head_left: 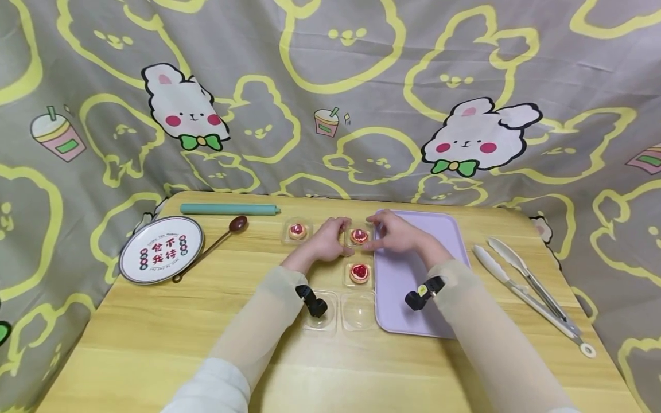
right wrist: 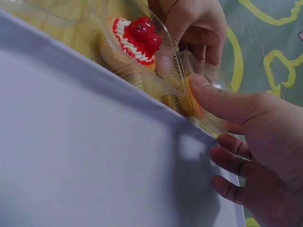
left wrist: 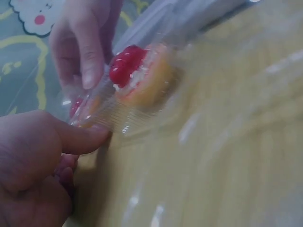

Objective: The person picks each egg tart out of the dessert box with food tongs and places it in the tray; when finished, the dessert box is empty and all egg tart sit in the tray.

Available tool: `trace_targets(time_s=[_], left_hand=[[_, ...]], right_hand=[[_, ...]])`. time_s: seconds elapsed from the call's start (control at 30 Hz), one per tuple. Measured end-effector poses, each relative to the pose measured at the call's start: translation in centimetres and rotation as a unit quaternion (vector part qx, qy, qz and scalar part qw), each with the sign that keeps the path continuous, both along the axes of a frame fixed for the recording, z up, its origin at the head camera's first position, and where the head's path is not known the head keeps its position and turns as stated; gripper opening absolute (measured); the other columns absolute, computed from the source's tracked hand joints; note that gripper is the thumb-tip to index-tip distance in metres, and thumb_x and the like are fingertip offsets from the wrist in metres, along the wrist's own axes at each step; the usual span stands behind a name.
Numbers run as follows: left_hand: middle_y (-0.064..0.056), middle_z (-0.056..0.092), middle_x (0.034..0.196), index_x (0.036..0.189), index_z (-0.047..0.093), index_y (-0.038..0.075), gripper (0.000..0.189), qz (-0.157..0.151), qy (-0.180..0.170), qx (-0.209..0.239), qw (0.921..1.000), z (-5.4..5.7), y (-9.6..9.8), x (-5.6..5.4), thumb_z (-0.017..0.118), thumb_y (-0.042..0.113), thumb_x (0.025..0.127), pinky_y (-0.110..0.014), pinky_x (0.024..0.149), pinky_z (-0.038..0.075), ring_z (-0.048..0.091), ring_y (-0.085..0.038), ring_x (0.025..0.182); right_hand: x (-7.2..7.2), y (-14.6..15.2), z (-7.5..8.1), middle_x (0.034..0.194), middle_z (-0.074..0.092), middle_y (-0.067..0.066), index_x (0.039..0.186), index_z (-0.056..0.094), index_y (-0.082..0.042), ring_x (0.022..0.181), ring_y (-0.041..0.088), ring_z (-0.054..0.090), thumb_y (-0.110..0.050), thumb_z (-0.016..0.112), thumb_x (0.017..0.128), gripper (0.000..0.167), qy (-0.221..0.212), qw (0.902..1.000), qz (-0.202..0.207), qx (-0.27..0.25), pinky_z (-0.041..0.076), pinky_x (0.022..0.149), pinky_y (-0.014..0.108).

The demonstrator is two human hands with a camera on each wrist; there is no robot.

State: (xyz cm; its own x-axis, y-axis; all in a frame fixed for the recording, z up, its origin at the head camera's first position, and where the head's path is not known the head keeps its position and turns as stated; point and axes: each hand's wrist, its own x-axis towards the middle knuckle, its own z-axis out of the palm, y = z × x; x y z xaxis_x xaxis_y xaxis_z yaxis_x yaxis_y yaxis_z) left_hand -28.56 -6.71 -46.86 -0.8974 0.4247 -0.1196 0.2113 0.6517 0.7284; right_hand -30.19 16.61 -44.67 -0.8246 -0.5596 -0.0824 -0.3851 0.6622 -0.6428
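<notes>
Both hands hold a small clear plastic box with a red-topped tart inside, at the back middle of the table. My left hand pinches the box's left side, with the thumb along its edge. On the opposite side my right hand grips it, its thumb against the clear wall and the fingers curled below. Right in front sits another boxed tart, its berries and white cream visible in the right wrist view. A third boxed tart stands left of my left hand.
A lilac tray lies under my right forearm. Clear plastic boxes without tarts stand nearer me. To the left are an oval plate, a brown spoon and a teal rod; tongs lie far right.
</notes>
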Motion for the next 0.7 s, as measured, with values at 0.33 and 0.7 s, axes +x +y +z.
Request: trace_targets(time_s=[0.33,0.7], left_hand=[[-0.008,0.054,0.120,0.145,0.056,0.002,0.071,-0.001,-0.033,0.047,0.9983,-0.11,0.20,0.00,0.091,0.016,0.084,-0.037,0.110,0.045,0.053,-0.024,0.115],[-0.011,0.059,0.126,0.138,0.059,0.004,0.068,0.013,-0.048,0.060,0.9970,-0.57,-0.25,-0.26,0.093,0.019,0.082,-0.042,0.116,0.042,0.057,-0.029,0.122]], right_hand=[[-0.54,0.30,-0.23,0.103,0.060,0.016,0.132,0.057,0.005,0.090,0.027,0.057,-0.019,0.097,0.076,0.073,-0.056,0.9979,-0.016,-0.030,0.052,0.079,0.039],[-0.08,0.22,-0.94,0.088,0.060,0.014,0.136,0.052,0.004,0.078,0.024,0.057,-0.018,0.098,0.076,0.078,-0.039,0.9966,-0.013,-0.071,0.051,0.072,0.037]])
